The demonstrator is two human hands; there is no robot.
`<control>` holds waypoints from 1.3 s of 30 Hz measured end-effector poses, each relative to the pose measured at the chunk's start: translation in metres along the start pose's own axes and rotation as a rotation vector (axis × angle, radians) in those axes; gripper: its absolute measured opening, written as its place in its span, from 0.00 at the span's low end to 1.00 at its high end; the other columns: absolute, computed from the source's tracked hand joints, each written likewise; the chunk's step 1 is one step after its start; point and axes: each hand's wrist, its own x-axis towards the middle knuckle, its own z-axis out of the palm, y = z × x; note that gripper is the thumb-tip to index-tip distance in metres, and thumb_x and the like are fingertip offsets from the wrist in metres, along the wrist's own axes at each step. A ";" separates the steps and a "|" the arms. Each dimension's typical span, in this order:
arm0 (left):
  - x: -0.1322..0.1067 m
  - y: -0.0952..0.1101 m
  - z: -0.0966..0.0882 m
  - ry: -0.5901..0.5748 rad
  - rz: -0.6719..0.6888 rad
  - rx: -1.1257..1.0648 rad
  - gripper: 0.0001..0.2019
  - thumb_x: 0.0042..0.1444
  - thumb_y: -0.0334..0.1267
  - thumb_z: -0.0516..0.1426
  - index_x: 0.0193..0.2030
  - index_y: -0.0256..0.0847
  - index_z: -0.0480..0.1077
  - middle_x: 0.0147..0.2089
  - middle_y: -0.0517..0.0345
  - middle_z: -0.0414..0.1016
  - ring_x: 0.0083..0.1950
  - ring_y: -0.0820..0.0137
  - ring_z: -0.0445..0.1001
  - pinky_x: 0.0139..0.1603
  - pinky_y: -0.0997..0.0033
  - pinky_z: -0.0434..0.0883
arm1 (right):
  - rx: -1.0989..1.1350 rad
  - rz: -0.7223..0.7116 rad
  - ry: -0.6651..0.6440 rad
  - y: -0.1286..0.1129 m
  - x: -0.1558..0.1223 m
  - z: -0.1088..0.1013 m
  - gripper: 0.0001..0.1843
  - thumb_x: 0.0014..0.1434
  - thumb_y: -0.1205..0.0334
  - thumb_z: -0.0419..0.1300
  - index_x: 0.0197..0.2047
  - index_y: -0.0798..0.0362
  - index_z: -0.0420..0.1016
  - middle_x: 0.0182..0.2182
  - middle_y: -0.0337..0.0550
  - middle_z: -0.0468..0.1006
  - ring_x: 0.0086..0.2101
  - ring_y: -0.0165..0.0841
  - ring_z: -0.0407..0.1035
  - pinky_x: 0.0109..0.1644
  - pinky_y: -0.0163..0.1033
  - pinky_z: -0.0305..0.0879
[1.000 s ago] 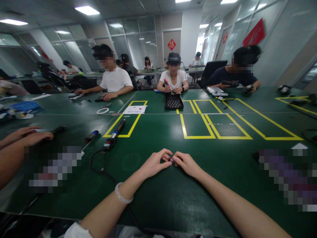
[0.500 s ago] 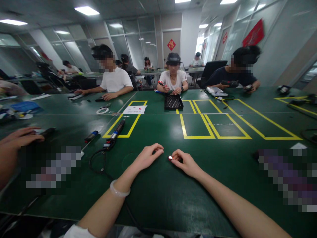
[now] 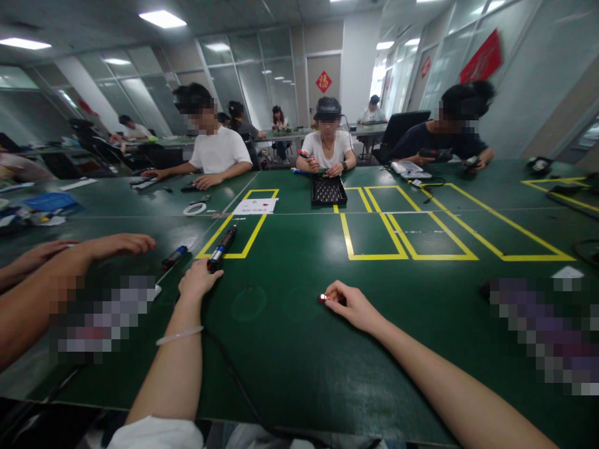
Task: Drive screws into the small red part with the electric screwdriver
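The small part could slip away, for only the thumb and fingertips of the right hand pinch it; a loosened pinch or a knock would likely be the cause. The left hand lies over the near end of the pen-shaped tool, its thumb spread to one side—whether its fingers close around the tool I cannot tell; a poor hold might let the rounded body roll. The black cable runs from behind the left wrist towards the near edge, so it could snag on the forearm; a co-worker's hand hovers near on the left and might bump the tool.

The part sits at the right fingertips, low over the green table; it looks tiny, red with a bright glint—too small to make out further. The tool is slim, black with blue and greyish bands, its thin tip pointing away; it lies across the yellow tape.
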 end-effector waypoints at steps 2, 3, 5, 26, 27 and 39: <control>0.001 0.001 0.000 -0.003 0.010 0.013 0.32 0.53 0.53 0.54 0.63 0.40 0.58 0.64 0.41 0.62 0.58 0.48 0.67 0.50 0.54 0.69 | -0.002 -0.005 -0.001 0.000 0.000 0.000 0.07 0.61 0.59 0.57 0.41 0.53 0.69 0.31 0.39 0.74 0.31 0.30 0.67 0.36 0.34 0.63; 0.001 0.002 0.000 -0.005 0.018 0.021 0.32 0.53 0.52 0.55 0.63 0.41 0.58 0.63 0.42 0.63 0.58 0.49 0.68 0.49 0.56 0.69 | 0.000 -0.009 -0.003 0.000 0.000 0.000 0.07 0.61 0.60 0.58 0.41 0.53 0.70 0.31 0.39 0.74 0.31 0.30 0.67 0.35 0.34 0.63; 0.001 0.005 0.001 -0.004 0.046 0.040 0.31 0.53 0.51 0.55 0.62 0.42 0.59 0.62 0.43 0.65 0.57 0.52 0.69 0.49 0.59 0.69 | 0.003 -0.017 -0.001 -0.001 0.000 -0.001 0.06 0.61 0.60 0.58 0.40 0.54 0.70 0.30 0.39 0.74 0.30 0.29 0.67 0.35 0.33 0.62; -0.054 0.090 0.012 0.039 0.367 0.027 0.28 0.51 0.48 0.57 0.56 0.37 0.63 0.55 0.43 0.68 0.55 0.56 0.69 0.52 0.62 0.67 | -0.018 -0.017 -0.004 0.003 0.001 0.001 0.07 0.61 0.59 0.58 0.41 0.53 0.70 0.30 0.38 0.74 0.29 0.29 0.67 0.34 0.33 0.62; -0.058 0.096 0.013 0.039 0.399 0.013 0.28 0.51 0.48 0.58 0.57 0.37 0.62 0.55 0.43 0.68 0.55 0.56 0.68 0.52 0.62 0.67 | -0.018 -0.017 -0.004 0.002 0.001 0.001 0.08 0.61 0.58 0.58 0.41 0.53 0.70 0.30 0.38 0.74 0.29 0.29 0.67 0.34 0.33 0.62; -0.146 0.170 0.020 -0.059 0.820 -0.259 0.30 0.51 0.41 0.58 0.61 0.42 0.58 0.59 0.47 0.62 0.57 0.59 0.64 0.57 0.61 0.64 | -0.115 -0.046 0.046 0.004 0.003 0.005 0.05 0.60 0.61 0.58 0.40 0.53 0.69 0.27 0.36 0.73 0.27 0.29 0.66 0.33 0.33 0.61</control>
